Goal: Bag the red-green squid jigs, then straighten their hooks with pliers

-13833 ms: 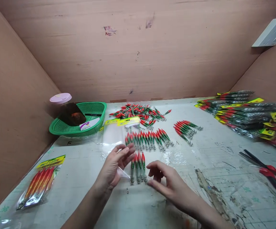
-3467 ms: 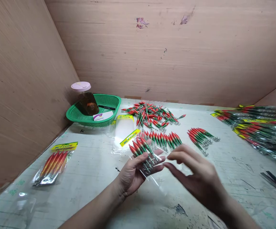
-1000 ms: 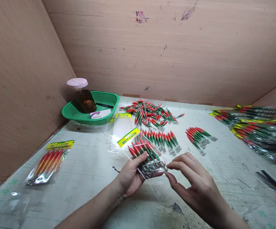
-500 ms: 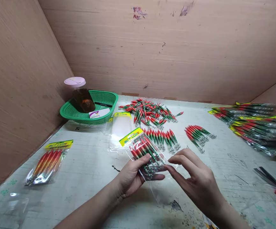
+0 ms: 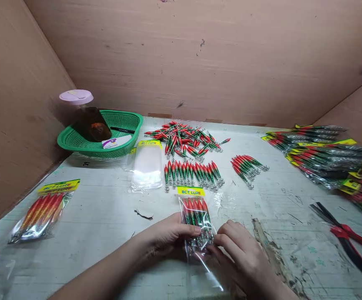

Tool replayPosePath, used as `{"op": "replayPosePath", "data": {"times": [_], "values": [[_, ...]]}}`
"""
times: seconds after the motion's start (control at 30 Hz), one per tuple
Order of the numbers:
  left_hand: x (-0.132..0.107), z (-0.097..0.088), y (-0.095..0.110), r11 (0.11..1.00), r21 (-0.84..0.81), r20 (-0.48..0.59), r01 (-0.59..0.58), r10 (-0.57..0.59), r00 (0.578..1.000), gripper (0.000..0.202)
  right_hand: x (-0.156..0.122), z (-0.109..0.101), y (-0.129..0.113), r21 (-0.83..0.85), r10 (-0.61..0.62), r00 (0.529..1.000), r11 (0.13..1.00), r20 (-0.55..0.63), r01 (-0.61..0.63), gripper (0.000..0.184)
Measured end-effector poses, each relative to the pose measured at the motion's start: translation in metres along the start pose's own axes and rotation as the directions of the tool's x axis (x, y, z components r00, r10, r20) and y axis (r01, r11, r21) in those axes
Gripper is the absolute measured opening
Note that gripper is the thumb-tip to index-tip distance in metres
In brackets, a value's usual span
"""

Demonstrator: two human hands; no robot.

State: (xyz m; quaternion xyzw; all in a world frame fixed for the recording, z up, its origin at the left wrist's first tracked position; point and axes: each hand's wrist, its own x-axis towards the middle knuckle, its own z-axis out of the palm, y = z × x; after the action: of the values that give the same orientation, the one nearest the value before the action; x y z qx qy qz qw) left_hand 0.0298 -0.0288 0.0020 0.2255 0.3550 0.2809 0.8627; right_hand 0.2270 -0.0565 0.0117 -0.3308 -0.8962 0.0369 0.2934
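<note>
My left hand grips a clear plastic bag of fishing lures, thumb across its front. The bag has a yellow "BCT LURE" header at its far end and holds several red-and-green lures, hooks towards me. Its near end hangs loose and see-through below the hooks. At the bag's right edge, beside the hooks, my right hand is closed with its fingertips on the plastic; part of those fingertips is hidden. Just beyond the bag lies a row of loose lures, with a bigger pile of lures behind it.
A stack of unfilled bags lies left of the row. The green basket holds a lidded drink cup. A small lure group, filled packs and red-handled scissors are at right. An orange lure pack lies left.
The bag has turned from slanted to nearly upright and come nearer to me. My right hand has moved in from beside it onto its edge. The whole view has shifted.
</note>
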Motion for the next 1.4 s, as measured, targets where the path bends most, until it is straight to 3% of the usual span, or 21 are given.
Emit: {"op": "replayPosePath", "data": {"times": [0.1,0.17,0.27,0.37,0.47,0.53,0.6,0.7,0.83,0.9,0.97,1.0,1.07,1.17,1.3,1.4], "values": [[0.0,0.001,-0.001,0.999,0.032,0.018,0.025,-0.026,0.999,0.03,-0.005,0.009,0.002,-0.091,0.002,1.0,0.996,0.012,-0.001,0.027],[-0.003,0.0,-0.003,0.992,0.126,0.006,0.011,-0.012,1.0,0.045,-0.005,0.014,0.005,-0.138,-0.005,1.0,0.99,0.006,0.006,0.03],[-0.011,-0.002,-0.013,0.97,0.239,-0.12,-0.041,0.071,0.99,0.068,-0.002,0.018,0.007,-0.126,-0.007,1.0,0.992,-0.016,0.005,0.031],[-0.016,-0.005,-0.031,0.968,0.231,-0.246,-0.097,0.155,0.957,0.082,0.0,0.018,0.004,-0.057,0.025,1.0,0.998,-0.01,-0.025,0.026],[-0.019,-0.007,-0.045,0.973,0.186,-0.246,-0.14,0.184,0.951,0.092,0.0,0.02,-0.008,0.191,0.099,0.984,0.973,0.15,-0.128,0.013],[-0.021,-0.006,-0.048,0.978,0.155,-0.237,-0.141,0.175,0.956,0.091,-0.001,0.027,-0.018,0.305,0.143,0.944,0.923,0.298,-0.236,0.007],[-0.022,-0.004,-0.048,0.982,0.136,-0.253,-0.134,0.165,0.953,0.089,-0.002,0.039,-0.027,0.288,0.189,0.911,0.908,0.368,-0.305,0.009],[-0.022,-0.004,-0.048,0.981,0.132,-0.259,-0.139,0.17,0.951,0.089,-0.003,0.052,-0.032,0.241,0.209,0.902,0.918,0.378,-0.314,0.009],[-0.018,-0.009,-0.051,0.979,0.126,-0.258,-0.159,0.187,0.948,0.092,-0.006,0.038,-0.026,0.348,0.092,0.908,0.904,0.408,-0.249,0.011],[-0.018,-0.01,-0.05,0.979,0.127,-0.287,-0.158,0.188,0.939,0.094,-0.009,0.022,-0.021,0.483,0.082,0.905,0.824,0.418,-0.297,0.012],[-0.019,-0.009,-0.047,0.982,0.141,-0.295,-0.124,0.161,0.942,0.098,-0.012,0.013,-0.018,0.562,0.161,0.908,0.74,0.387,-0.37,0.015],[-0.02,-0.008,-0.045,0.984,0.148,-0.283,-0.1,0.139,0.949,0.1,-0.012,0.012,-0.018,0.567,0.203,0.912,0.729,0.355,-0.383,0.016],[-0.022,-0.006,-0.041,0.984,0.161,-0.249,-0.081,0.12,0.961,0.104,-0.013,0.019,-0.022,0.492,0.238,0.92,0.788,0.312,-0.37,0.013],[-0.024,-0.005,-0.04,0.978,0.172,-0.211,-0.114,0.15,0.966,0.102,-0.009,0.041,-0.031,0.337,0.258,0.904,0.864,0.341,-0.373,0.01],[-0.023,-0.007,-0.045,0.981,0.157,-0.204,-0.117,0.148,0.968,0.103,-0.006,0.059,-0.036,0.24,0.329,0.873,0.871,0.361,-0.428,0.02],[-0.022,-0.007,-0.047,0.982,0.145,-0.198,-0.118,0.146,0.969,0.106,-0.01,0.062,-0.035,0.226,0.316,0.868,0.879,0.383,-0.42,0.016]]}}
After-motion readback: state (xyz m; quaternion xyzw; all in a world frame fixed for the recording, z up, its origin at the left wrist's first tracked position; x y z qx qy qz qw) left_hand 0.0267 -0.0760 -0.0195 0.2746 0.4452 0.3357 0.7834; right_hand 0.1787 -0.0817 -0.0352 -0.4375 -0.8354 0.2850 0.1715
